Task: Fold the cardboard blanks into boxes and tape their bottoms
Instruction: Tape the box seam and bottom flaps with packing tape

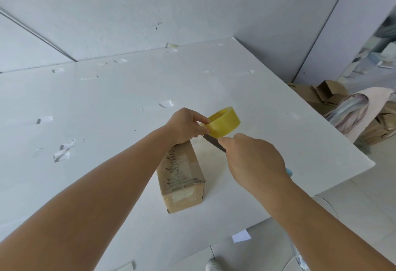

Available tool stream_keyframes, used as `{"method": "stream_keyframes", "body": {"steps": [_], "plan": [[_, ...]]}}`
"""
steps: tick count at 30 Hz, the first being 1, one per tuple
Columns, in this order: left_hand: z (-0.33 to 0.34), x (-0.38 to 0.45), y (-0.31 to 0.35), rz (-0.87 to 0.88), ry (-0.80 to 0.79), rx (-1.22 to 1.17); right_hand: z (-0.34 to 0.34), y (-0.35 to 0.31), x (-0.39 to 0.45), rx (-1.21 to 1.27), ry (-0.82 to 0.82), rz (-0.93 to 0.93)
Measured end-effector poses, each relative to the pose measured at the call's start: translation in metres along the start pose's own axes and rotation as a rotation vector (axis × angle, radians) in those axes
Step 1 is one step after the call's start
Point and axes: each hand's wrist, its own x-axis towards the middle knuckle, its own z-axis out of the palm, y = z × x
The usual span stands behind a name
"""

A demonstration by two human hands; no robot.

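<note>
Scraps of stuck tape (64, 153) dot the white worktop (107, 103) on my left. My left hand (186, 125) reaches out past the far end of the cardboard box (182, 180), its fingers (202, 130) pinching the near rim of the yellow tape roll (224, 122), which I hold up above the worktop. The box lies on its side below my wrist, a clear tape strip running along its top seam and over the near end. Just right of it, my right hand (255, 161) has its fingers curled round a knife (214, 143); the dark blade points up toward the roll, a bit of blue handle showing behind my wrist. Far right, cardboard blanks (327, 95) are heaped on the floor.
</note>
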Motion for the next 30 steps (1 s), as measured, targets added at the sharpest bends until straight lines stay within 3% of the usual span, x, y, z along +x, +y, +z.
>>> {"method": "stream_keyframes", "body": {"steps": [2,7,15,17,20,23,26,30], "plan": [[0.001,0.001,0.0,0.0,0.006,-0.013,-0.005,-0.006,0.004,-0.036,-0.022,-0.003],[0.0,0.0,0.001,0.012,0.047,-0.102,0.029,-0.019,0.014,0.013,-0.258,-0.007],[-0.001,-0.001,0.003,-0.047,0.042,-0.142,0.098,0.006,0.036,0.205,-0.222,0.141],[-0.001,-0.001,0.003,-0.057,0.045,-0.142,0.103,0.006,0.038,0.285,-0.124,0.171],[0.0,0.0,0.004,-0.061,0.046,-0.128,0.088,-0.007,0.04,0.925,0.019,0.342],[0.001,0.0,0.005,-0.059,0.051,-0.112,0.072,-0.027,0.049,1.505,-0.132,0.495],[0.001,-0.001,0.006,-0.076,0.069,-0.114,0.072,-0.039,0.061,1.816,-0.23,0.578],[-0.002,-0.001,0.004,-0.095,0.078,-0.128,0.07,-0.043,0.066,1.912,-0.196,0.643]]}}
